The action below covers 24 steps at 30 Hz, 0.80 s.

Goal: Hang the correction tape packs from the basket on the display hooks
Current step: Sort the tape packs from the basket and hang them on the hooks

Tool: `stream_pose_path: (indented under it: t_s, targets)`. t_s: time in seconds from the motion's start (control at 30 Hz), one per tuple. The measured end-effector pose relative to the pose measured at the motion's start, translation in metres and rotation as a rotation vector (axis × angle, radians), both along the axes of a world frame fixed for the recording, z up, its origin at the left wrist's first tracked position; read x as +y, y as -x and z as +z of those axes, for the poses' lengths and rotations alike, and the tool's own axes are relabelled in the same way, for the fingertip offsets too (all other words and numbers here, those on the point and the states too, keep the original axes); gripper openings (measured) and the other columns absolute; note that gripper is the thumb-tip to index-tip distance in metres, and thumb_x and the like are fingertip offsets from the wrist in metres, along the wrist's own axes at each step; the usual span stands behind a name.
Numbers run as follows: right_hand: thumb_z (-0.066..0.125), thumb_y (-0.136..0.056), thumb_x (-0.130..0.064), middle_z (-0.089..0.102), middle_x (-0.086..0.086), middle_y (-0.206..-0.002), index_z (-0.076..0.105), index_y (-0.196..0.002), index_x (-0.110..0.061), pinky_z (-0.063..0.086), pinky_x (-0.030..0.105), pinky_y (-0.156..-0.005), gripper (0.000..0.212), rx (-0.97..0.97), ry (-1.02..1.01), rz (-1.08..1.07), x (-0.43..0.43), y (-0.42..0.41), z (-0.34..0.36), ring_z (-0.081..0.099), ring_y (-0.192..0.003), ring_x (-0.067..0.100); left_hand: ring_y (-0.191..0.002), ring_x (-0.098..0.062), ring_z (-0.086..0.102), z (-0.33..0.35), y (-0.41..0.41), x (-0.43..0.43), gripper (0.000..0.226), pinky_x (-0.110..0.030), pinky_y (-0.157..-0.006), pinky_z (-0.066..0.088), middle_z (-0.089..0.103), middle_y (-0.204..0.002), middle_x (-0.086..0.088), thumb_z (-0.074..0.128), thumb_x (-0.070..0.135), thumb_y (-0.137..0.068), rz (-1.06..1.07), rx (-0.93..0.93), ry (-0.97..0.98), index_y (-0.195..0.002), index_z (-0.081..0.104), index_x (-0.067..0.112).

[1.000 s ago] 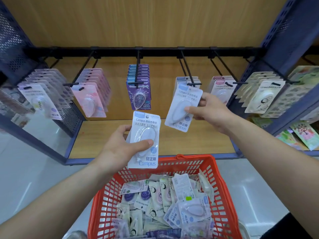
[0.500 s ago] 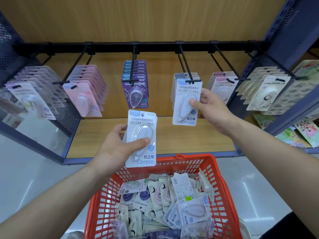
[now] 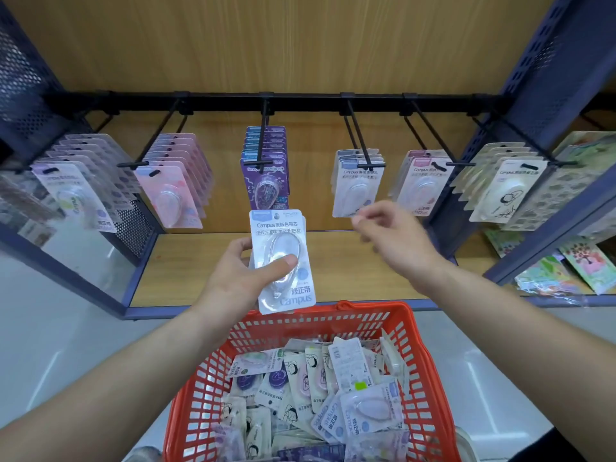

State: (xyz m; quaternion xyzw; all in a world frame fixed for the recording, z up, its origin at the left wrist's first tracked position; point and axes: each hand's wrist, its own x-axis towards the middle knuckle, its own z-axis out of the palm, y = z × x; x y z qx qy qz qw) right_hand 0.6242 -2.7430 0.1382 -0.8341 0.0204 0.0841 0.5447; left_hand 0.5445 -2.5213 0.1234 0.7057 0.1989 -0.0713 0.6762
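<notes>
The left hand (image 3: 240, 278) holds one white Campus correction tape pack (image 3: 280, 235) in the air above the far rim of the red basket (image 3: 366, 315) and in front of the wooden shelf board (image 3: 333, 268). The pack stands nearly upright: its long axis runs top to bottom, the blue header end points up toward the hooks, the printed face is turned to the camera, and the lower end leans slightly to the right. The thumb (image 3: 283, 263) presses across the clear blister while the fingers (image 3: 240, 248) curl round the pack's left edge, so the grip is firm. The left forearm reaches in from the lower left.

The right hand (image 3: 393, 238) hangs just below the white packs (image 3: 356, 185) on the fourth hook (image 3: 358, 135), palm down, blurred, its fingers loosely curled and holding nothing. Its forearm comes in from the lower right.

More correction tape packs (image 3: 333, 395) lie jumbled in the basket. Purple packs (image 3: 266, 181) hang on the middle hook, just above the held pack
</notes>
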Motion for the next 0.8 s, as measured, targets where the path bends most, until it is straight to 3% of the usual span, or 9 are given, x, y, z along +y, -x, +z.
stream_pose_path:
  t_s: [0.13,0.23,0.33,0.4,0.5,0.63,0.7,0.8]
  targets:
    - [0.061,-0.101,-0.028,0.076,0.003,-0.099,0.062,-0.114,-0.015,0.056,0.031,-0.071,0.018,0.238,-0.195,0.264,0.024,0.040,0.003,0.071,-0.081,0.013,-0.092,-0.021,0.077,0.002,0.000,-0.012,0.092,-0.052,-0.090,0.059,0.079,-0.103,0.006,0.091,0.055,-0.047,-0.010,-0.016,0.020,-0.127,0.057,0.025]
    - [0.070,-0.095,-0.030,0.077,0.003,-0.097,0.061,-0.115,-0.018,0.060,0.043,-0.082,0.025,0.230,-0.267,0.211,0.028,0.044,0.002,0.072,-0.083,0.014,-0.100,-0.022,0.076,0.003,-0.001,-0.019,0.088,-0.054,-0.094,0.057,0.077,-0.112,0.003,0.096,0.048,-0.055,-0.012,-0.053,0.066,-0.130,0.057,0.021]
    - [0.075,-0.091,-0.032,0.077,0.009,-0.102,0.060,-0.115,-0.013,0.053,0.055,-0.097,0.034,0.243,-0.267,0.198,0.024,0.042,0.002,0.075,-0.095,0.024,-0.095,-0.023,0.077,0.003,-0.003,-0.025,0.090,-0.046,-0.083,0.062,0.078,-0.110,0.001,0.091,0.042,-0.056,-0.020,-0.082,0.086,-0.134,0.053,0.016]
    - [0.077,-0.090,-0.034,0.077,0.011,-0.100,0.059,-0.112,-0.005,0.049,0.062,-0.099,0.040,0.253,-0.267,0.198,0.023,0.041,-0.002,0.074,-0.101,0.031,-0.092,-0.022,0.078,0.003,-0.004,-0.029,0.088,-0.040,-0.075,0.062,0.079,-0.107,0.002,0.085,0.042,-0.055,-0.034,-0.092,0.075,-0.133,0.052,0.017]
    - [0.075,-0.091,-0.032,0.078,0.008,-0.090,0.059,-0.098,-0.009,0.052,0.064,-0.096,0.029,0.240,-0.292,0.193,0.022,0.037,-0.009,0.076,-0.093,0.029,-0.094,-0.024,0.077,0.002,-0.007,-0.032,0.089,-0.049,-0.086,0.061,0.078,-0.109,0.001,0.084,0.047,-0.056,-0.049,-0.096,0.068,-0.134,0.052,0.021]
    - [0.070,-0.095,-0.034,0.076,0.011,-0.100,0.052,-0.094,-0.015,0.057,0.059,-0.090,0.026,0.241,-0.339,0.137,0.020,0.026,-0.018,0.075,-0.094,0.030,-0.091,-0.033,0.077,-0.004,-0.016,-0.030,0.052,-0.059,-0.078,0.061,0.075,-0.117,-0.003,0.074,0.038,-0.088,-0.035,-0.084,0.091,-0.133,0.052,0.025]
    - [0.068,-0.097,-0.028,0.074,0.005,-0.091,0.052,-0.102,-0.013,0.058,0.057,-0.087,0.022,0.240,-0.392,0.099,0.018,0.020,-0.020,0.075,-0.086,0.026,-0.095,-0.029,0.076,-0.008,-0.023,-0.026,0.035,-0.058,-0.086,0.060,0.075,-0.117,0.000,0.067,0.032,-0.097,-0.012,-0.095,0.049,-0.129,0.054,0.031]
    - [0.064,-0.100,-0.022,0.075,0.001,-0.089,0.054,-0.103,-0.012,0.056,0.060,-0.091,0.014,0.209,-0.432,0.019,0.012,0.008,-0.020,0.074,-0.085,0.025,-0.097,-0.024,0.076,-0.010,-0.030,-0.021,0.030,-0.053,-0.093,0.058,0.075,-0.115,0.001,0.066,0.032,-0.098,0.017,-0.105,0.023,-0.127,0.056,0.033]
